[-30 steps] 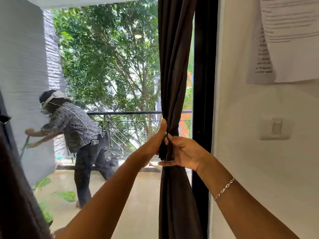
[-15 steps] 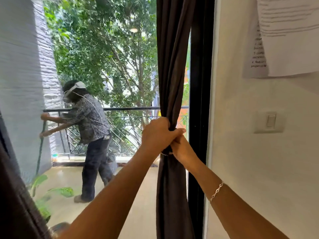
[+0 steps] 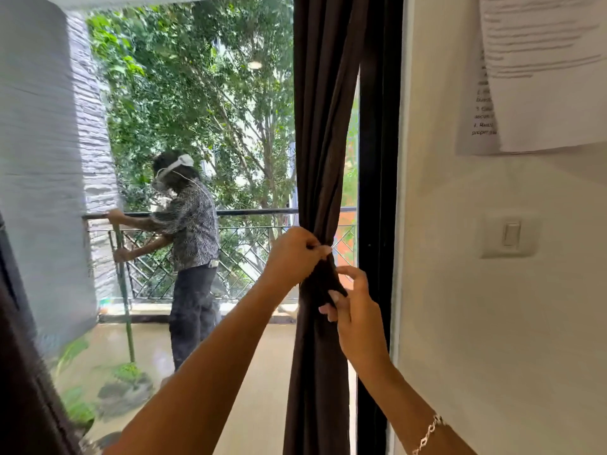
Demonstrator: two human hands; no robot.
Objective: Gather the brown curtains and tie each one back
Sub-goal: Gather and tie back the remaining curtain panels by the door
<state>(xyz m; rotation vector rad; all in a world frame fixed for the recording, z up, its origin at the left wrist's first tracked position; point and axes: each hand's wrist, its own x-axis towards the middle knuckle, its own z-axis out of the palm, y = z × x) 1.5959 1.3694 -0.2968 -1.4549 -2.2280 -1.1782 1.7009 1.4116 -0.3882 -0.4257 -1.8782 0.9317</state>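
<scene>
The brown curtain [image 3: 323,126] is hanging in soft matte folds beside the black door frame [image 3: 377,159], bunching into a narrow waist. The left hand [image 3: 292,254] is curling round that waist and pinching the cloth. The right hand [image 3: 356,311], just below and apart from it, is pinching a dark fold.

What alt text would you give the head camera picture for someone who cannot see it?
The left hand grips the gathered brown curtain at its waist while the right hand pinches fabric just below, beside a black door frame.
</scene>
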